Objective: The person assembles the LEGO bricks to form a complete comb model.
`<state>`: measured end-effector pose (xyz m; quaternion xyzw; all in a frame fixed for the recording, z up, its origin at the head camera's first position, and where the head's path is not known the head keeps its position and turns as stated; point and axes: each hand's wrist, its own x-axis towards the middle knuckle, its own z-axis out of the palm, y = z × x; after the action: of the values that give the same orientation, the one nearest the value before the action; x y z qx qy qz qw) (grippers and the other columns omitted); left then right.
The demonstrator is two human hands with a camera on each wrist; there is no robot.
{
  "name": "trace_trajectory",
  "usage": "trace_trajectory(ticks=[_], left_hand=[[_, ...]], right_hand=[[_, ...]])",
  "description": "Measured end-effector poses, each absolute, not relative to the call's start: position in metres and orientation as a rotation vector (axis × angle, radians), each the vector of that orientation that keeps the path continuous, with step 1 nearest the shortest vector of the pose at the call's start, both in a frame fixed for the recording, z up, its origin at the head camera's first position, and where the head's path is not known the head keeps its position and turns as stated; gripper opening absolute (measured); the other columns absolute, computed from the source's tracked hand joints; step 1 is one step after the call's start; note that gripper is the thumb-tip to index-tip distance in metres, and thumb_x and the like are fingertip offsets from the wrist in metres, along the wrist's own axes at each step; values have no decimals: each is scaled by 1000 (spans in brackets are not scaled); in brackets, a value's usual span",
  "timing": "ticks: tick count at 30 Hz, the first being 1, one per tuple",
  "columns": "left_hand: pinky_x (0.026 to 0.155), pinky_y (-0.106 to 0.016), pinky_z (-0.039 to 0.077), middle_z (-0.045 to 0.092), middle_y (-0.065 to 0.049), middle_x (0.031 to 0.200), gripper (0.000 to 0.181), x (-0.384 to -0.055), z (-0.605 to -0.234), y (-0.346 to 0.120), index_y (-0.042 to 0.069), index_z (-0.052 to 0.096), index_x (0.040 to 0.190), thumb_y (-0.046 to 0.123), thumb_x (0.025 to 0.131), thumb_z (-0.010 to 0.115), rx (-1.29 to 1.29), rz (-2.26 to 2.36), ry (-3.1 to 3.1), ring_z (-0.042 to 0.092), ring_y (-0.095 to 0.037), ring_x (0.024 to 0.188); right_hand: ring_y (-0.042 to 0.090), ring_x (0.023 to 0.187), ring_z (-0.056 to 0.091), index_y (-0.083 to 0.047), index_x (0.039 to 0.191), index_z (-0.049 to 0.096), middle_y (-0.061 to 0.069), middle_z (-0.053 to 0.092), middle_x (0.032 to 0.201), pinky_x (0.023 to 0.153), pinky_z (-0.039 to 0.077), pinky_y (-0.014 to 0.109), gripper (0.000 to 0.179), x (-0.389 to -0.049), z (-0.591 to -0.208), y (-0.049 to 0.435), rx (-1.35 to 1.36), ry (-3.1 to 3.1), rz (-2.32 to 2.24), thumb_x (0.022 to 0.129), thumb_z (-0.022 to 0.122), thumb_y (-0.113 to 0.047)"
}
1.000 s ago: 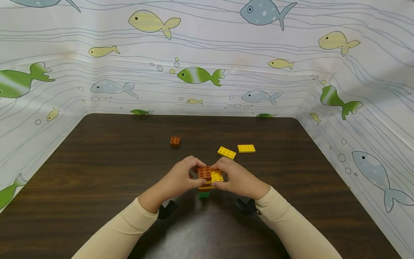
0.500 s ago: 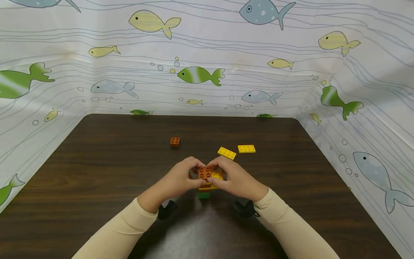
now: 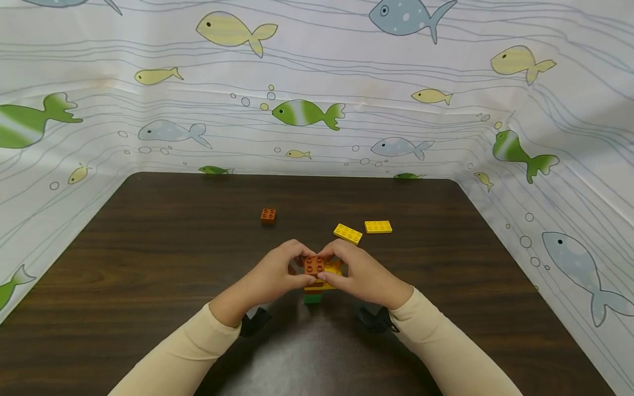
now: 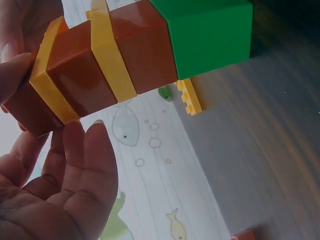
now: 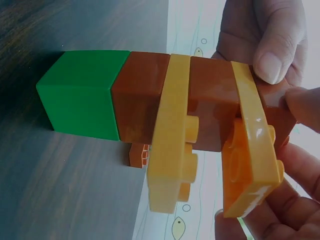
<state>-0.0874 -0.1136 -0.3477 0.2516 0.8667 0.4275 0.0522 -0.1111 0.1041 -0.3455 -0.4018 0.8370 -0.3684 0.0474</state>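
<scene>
A tower of toy building bricks stands on the table. A green block (image 5: pixel 82 92) forms its base, with a brown brick (image 5: pixel 142 95), a yellow plate (image 5: pixel 170 135), another brown brick (image 5: pixel 212 82) and a second yellow plate (image 5: pixel 257 145) above. In the head view, the topmost brown brick (image 3: pixel 314 265) shows its studs. My left hand (image 3: pixel 277 269) pinches that top brick from the left between thumb and fingers. From the right, my right hand (image 3: pixel 361 275) pinches the same brick, its thumb and index fingertips near the left hand's. Both yellow plates jut out to the right.
A loose brown brick (image 3: pixel 268 216) lies farther back on the dark wooden table (image 3: pixel 173 242). Two yellow plates, one angled (image 3: pixel 348 234) and one straight (image 3: pixel 378 226), lie behind the right hand. A fish-print curtain (image 3: pixel 317 71) encloses the far edge and sides.
My right hand has shifted its fingertips left, from the upper yellow plate onto the top brown brick. The left hand keeps its place, and the tower stays where it was.
</scene>
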Motion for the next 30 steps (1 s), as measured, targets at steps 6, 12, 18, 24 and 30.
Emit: trace_trajectory(ticks=[6, 12, 18, 24, 30], left_hand=[[74, -24, 50, 54, -5, 104, 29, -89, -346, -113, 4, 60, 111, 9, 85, 73, 758, 1292, 2631, 53, -20, 92], [71, -24, 50, 54, -4, 102, 30, -89, -345, -112, 4, 61, 109, 6, 83, 75, 747, 1311, 2638, 53, -20, 92], [73, -28, 50, 55, -4, 101, 31, -90, -345, -112, 4, 61, 109, 7, 82, 76, 712, 1312, 2634, 53, -19, 90], [76, -30, 50, 55, -6, 102, 32, -90, -345, -112, 3, 61, 111, 7, 82, 75, 682, 1336, 2608, 53, -20, 90], [69, -25, 50, 54, -7, 101, 33, -90, -348, -113, 3, 60, 113, 7, 83, 74, 683, 1377, 2578, 53, -19, 86]], right_hand=[[14, 88, 54, -7, 112, 57, 2, 59, 106, 77, 50, 28, 28, -112, -344, 105, -1242, 2561, -1114, 90, 69, -19], [15, 89, 55, -7, 112, 57, 2, 59, 106, 77, 50, 28, 28, -112, -344, 103, -1234, 2549, -1125, 89, 70, -16], [15, 89, 55, -6, 111, 56, 2, 58, 105, 79, 51, 30, 28, -113, -343, 102, -1215, 2531, -1144, 89, 70, -15], [14, 87, 55, -6, 110, 56, 3, 58, 104, 78, 52, 32, 28, -113, -343, 102, -1203, 2517, -1158, 89, 70, -15], [17, 86, 54, -6, 111, 55, 4, 58, 104, 76, 52, 31, 28, -114, -345, 103, -1171, 2487, -1188, 89, 69, -16]])
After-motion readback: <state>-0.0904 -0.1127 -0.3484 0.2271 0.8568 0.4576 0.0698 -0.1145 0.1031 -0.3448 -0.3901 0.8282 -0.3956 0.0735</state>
